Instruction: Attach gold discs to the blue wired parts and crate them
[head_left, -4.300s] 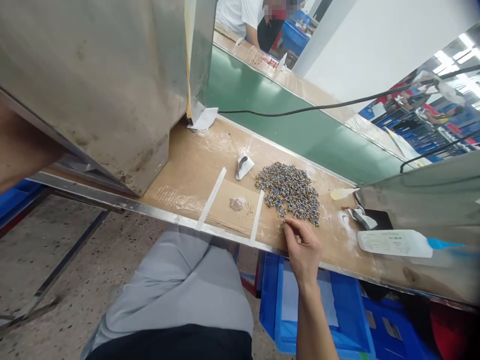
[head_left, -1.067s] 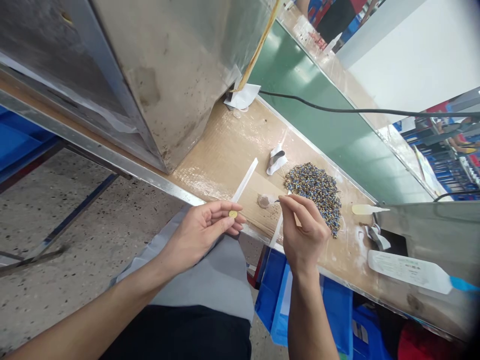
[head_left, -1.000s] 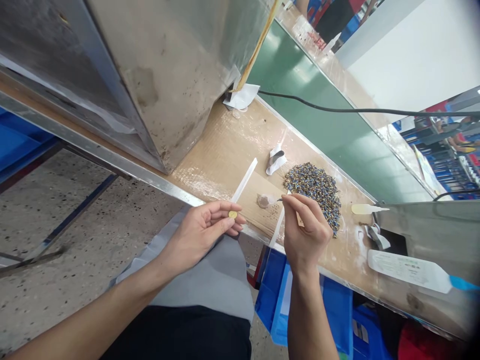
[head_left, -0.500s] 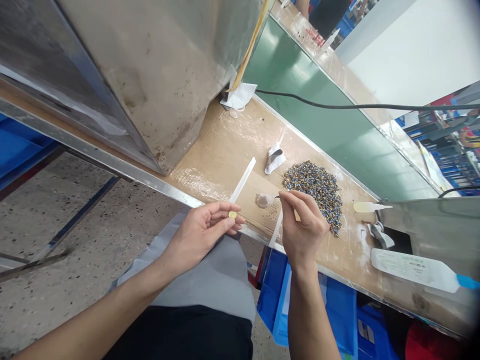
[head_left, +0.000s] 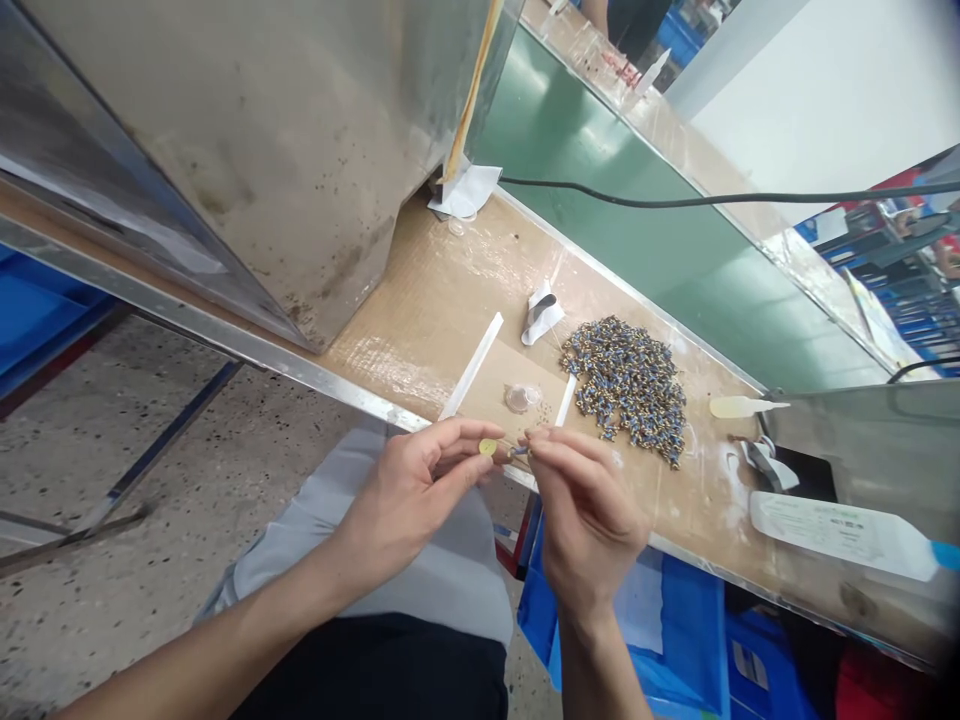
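Held in a pinch between the thumb and fingers of my left hand (head_left: 420,490) is a small round yellow disc (head_left: 487,447). My right hand (head_left: 589,510) is closed at the fingertips on a tiny blue and gold metal part (head_left: 519,452), right beside the disc. Whether the part touches the disc I cannot tell. Both hands are over the front edge of the bench. Just beyond them lies a small clear round piece (head_left: 523,398) with tiny specks around it. A pile of small blue and gold metal parts (head_left: 626,385) spreads behind my right hand.
A large metal housing (head_left: 285,150) fills the left of the bench (head_left: 420,330). Taped strips and a wrapped dark tool (head_left: 541,312) lie near the middle. At right are a yellowish dropper bottle (head_left: 739,407) and a white bottle (head_left: 832,532). Blue bins (head_left: 682,640) stand underneath.
My right hand has come down and left from beside the clear piece to the disc in my left hand. The disc is still held. The view has shifted a little.
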